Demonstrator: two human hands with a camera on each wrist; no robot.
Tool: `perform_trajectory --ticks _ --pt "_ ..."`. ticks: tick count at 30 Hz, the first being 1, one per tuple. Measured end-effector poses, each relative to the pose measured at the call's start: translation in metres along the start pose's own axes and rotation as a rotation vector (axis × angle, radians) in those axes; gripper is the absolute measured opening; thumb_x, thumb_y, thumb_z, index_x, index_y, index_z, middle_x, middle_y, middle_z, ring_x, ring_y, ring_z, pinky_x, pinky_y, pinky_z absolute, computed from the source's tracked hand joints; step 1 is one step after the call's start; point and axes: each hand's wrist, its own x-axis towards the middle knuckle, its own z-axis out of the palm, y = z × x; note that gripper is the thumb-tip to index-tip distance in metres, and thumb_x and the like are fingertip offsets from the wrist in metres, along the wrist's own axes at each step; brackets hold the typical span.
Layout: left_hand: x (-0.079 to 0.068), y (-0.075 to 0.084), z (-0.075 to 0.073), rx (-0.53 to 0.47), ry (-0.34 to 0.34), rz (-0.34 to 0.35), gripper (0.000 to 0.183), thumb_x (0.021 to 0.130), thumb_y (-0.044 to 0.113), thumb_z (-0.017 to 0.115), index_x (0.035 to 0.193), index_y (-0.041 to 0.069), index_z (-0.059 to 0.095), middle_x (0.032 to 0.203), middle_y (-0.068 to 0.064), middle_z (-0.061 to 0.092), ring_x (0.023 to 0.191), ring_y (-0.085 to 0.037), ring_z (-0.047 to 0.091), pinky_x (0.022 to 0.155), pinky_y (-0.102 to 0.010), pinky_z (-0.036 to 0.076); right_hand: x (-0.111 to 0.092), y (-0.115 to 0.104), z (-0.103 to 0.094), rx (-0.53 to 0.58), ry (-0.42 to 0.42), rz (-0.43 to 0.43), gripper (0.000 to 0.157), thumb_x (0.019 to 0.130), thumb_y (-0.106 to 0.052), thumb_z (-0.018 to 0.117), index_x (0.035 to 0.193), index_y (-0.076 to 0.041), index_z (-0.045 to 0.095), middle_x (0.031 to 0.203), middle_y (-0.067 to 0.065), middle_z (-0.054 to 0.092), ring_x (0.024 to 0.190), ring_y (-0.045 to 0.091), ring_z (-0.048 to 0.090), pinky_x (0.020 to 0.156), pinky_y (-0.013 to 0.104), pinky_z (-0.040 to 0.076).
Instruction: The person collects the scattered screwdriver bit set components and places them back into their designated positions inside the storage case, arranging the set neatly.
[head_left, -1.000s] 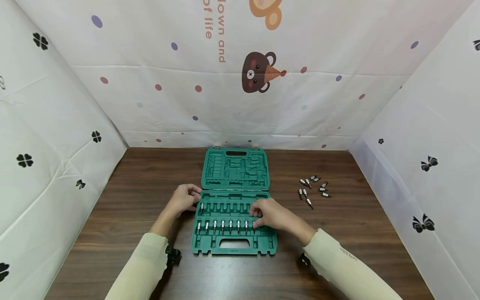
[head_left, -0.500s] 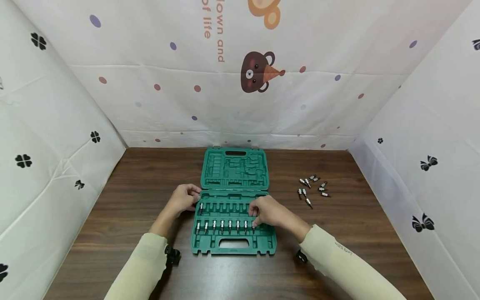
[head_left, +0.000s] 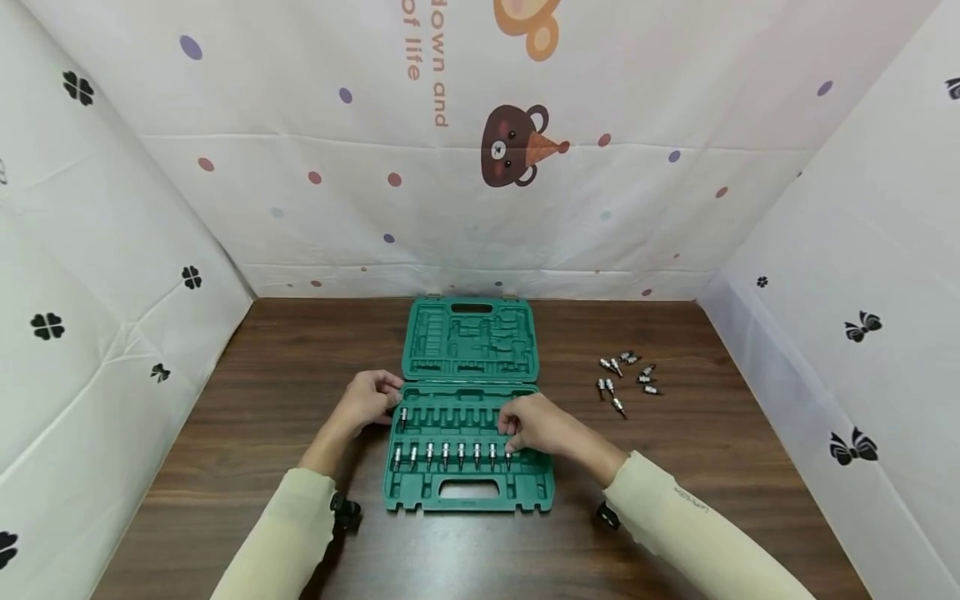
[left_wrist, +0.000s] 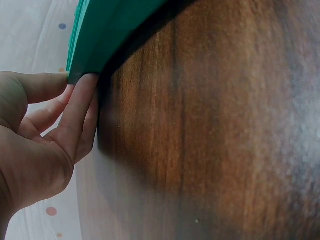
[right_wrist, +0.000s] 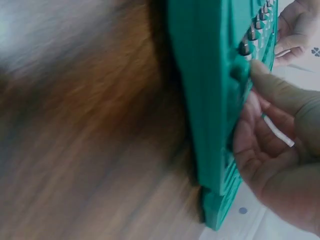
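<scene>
Precious little has moved over the last second: just the right forearm edging slightly inward, while both hands keep their stations at the case. Right hand [head_left: 536, 423] is in over the near row, its thumb tip pressing the eighth socket bit [head_left: 508, 461], the one at the row's right end. Its other fingers are curled beside the thumb; whether they pinch the bit too, the views cannot tell. Across on the other side, the left hand [head_left: 367, 397] has thumb and fingers pinching the left edge of the green tool case [head_left: 414, 486], which sits open on the wooden table [head_left: 300, 350], lid [head_left: 471, 375] on the far side. Seven more bits [head_left: 461, 452] stand lined up in that near row, and a lone bit [head_left: 403, 418] occupies the left end of the row behind. Off to the right, well apart from the case, loose bits [head_left: 618, 406] lie scattered.
</scene>
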Motion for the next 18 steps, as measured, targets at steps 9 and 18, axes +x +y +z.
perform_trajectory --ticks 9,18 --pt "0.001 -0.002 0.000 -0.003 -0.001 0.012 0.020 0.102 0.000 0.058 0.121 -0.004 0.064 0.102 -0.017 0.063 0.088 -0.025 0.065 0.071 -0.041 0.064 -0.012 0.011 0.005 -0.049 0.085 -0.142 0.023 0.088 -0.016 0.084 0.108 -0.012 0.073 0.100 0.000 0.068 0.089 0.011 0.062 0.078 0.024 0.056" --pt "0.000 -0.005 0.000 -0.003 -0.003 0.019 0.020 0.102 0.000 0.057 0.121 -0.004 0.064 0.104 -0.018 0.062 0.089 -0.025 0.065 0.072 -0.041 0.064 -0.033 0.027 -0.011 0.025 0.257 -0.127 0.031 0.089 -0.014 0.083 0.117 -0.010 0.071 0.108 0.002 0.069 0.094 0.015 0.065 0.080 0.028 0.058"
